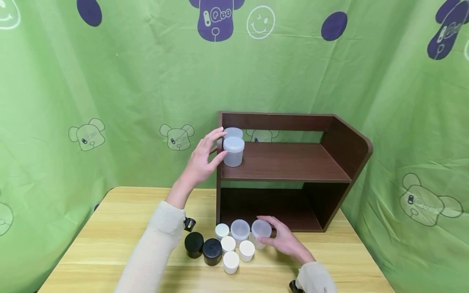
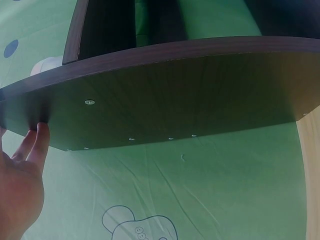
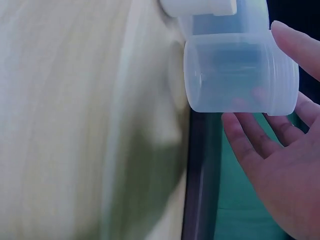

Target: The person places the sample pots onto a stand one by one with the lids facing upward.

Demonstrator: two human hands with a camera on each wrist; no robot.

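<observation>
The left hand [image 1: 203, 160] is raised beside the upper shelf board [image 1: 286, 162] of the dark wood-grain rack; its fingers are extended and loosely spread, holding nothing. Just beyond the fingertips stands a translucent lidded jar [image 1: 233, 151], with a second jar [image 1: 233, 132] behind it.

The right hand [image 1: 283, 240] rests on the table [image 1: 110, 240]. Its fingers are relaxed around an open frosted jar [image 1: 261, 232]; whether they grip it or only touch it cannot be told. The other small jars [image 1: 229, 246], white-capped and black, lie on the far side of that jar from the palm.

Risks:
- The cylinders are smooth, light plastic; a brush from the left fingertips could probably tip the front jar off the shelf edge.
- A sideways drag by the right fingers could knock the closely packed neighbours over.
</observation>
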